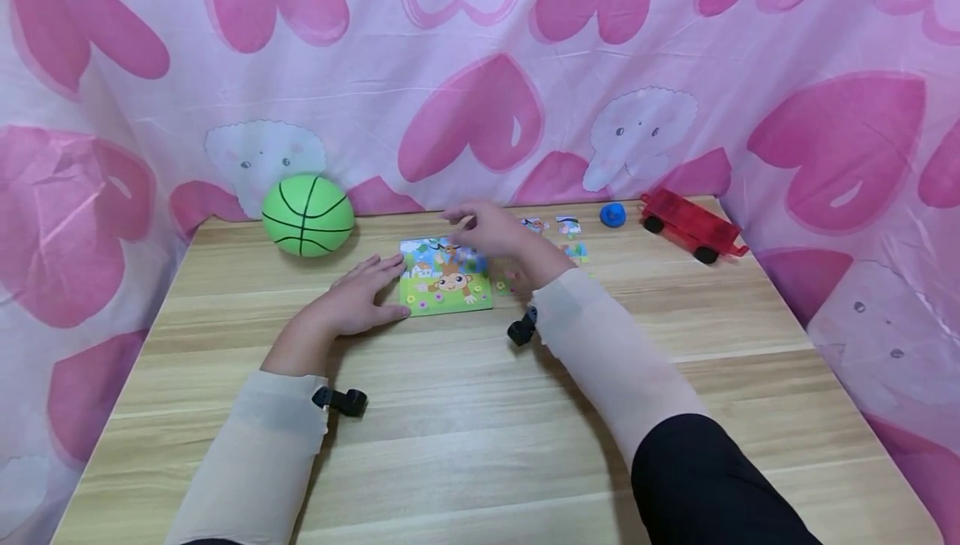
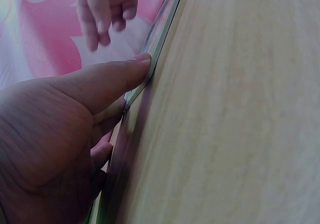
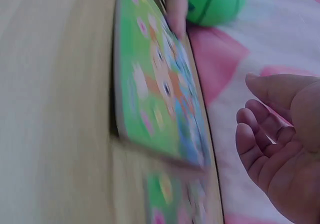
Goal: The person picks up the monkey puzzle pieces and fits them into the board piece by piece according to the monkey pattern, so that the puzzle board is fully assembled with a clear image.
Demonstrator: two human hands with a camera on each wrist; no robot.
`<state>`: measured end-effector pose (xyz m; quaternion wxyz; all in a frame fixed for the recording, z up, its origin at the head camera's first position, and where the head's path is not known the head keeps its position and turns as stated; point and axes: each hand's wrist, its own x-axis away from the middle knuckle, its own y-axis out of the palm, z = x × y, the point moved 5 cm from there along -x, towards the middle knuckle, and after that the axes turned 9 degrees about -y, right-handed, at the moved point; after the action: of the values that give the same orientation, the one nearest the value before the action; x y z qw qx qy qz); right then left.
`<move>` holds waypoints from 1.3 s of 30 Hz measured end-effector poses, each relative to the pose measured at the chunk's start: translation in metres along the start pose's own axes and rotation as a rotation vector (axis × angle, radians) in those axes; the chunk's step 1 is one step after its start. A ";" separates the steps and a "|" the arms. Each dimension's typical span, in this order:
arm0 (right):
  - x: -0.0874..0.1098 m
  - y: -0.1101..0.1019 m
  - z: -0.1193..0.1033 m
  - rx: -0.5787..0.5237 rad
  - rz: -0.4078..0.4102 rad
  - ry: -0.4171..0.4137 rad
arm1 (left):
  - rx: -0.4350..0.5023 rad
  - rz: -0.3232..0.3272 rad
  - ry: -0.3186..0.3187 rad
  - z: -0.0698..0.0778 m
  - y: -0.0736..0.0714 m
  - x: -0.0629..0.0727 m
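1. With fingers slightly apart, resting the left hand (image 1: 352, 299) along the left edge of the picture board (image 1: 448, 296) — with thumb on its near corner.
2. Holding the right hand (image 1: 491, 232) raised over the board's far right part, with bent fingers and thumb apart.
3. Can see the board face-up on the table (image 1: 423, 428).
4. Can see puzzle pieces (image 1: 567, 223) to the board's right — and a green ball (image 1: 307, 216) to its left.

The head view looks forward and down from above; close, sideways-tilted wrist views share the picture board (image 1: 448, 282).
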<state>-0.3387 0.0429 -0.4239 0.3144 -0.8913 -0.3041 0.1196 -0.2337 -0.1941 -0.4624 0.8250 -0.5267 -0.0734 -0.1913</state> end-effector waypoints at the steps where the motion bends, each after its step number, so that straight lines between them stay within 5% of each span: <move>1: 0.004 -0.007 0.004 -0.002 0.014 0.006 | 0.001 0.000 -0.002 0.000 0.000 0.000; 20: 0.056 -0.085 0.083 -0.033 0.191 0.209 | -0.008 0.003 0.004 -0.001 0.000 -0.001; 39: 0.051 -0.087 0.104 0.003 0.141 0.290 | -0.005 0.001 -0.005 0.001 0.000 0.001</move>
<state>-0.3810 0.1790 -0.4506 0.3472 -0.9178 -0.1921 0.0120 -0.2323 -0.1937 -0.4619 0.8237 -0.5291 -0.0746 -0.1896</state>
